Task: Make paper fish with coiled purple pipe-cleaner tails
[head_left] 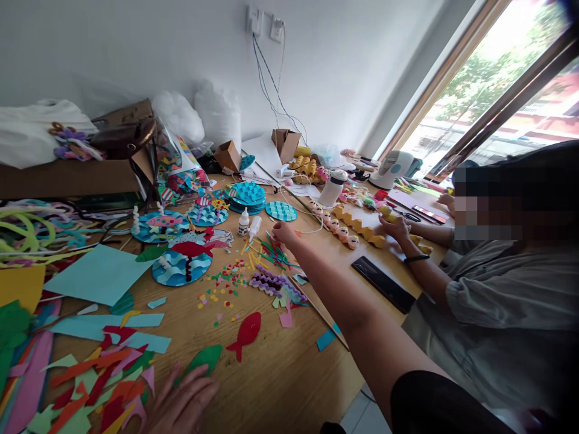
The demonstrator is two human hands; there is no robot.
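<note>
My left hand (185, 398) lies with fingers stretched out at the table's front edge. Its fingertips touch a green paper fish (205, 360). Just beyond it lies a red paper fish (246, 335). My right arm stretches across the table. At its end my right hand (283, 234) is closed with the fingers curled down, and whatever is in them is hidden. Beside it are a white glue bottle (243, 223), a second small white bottle (254, 229) and thin green and yellow strips (271, 252). Purple wavy strips (266, 282) lie on the near side.
Paper scraps (99, 386) cover the left front, below a light blue sheet (102, 274). Decorated blue discs (181, 268) stand mid-left. A black phone-like slab (382, 283) and yellow egg-carton strips (359, 226) lie at right. A co-worker's hand (394, 228) holds a yellow piece.
</note>
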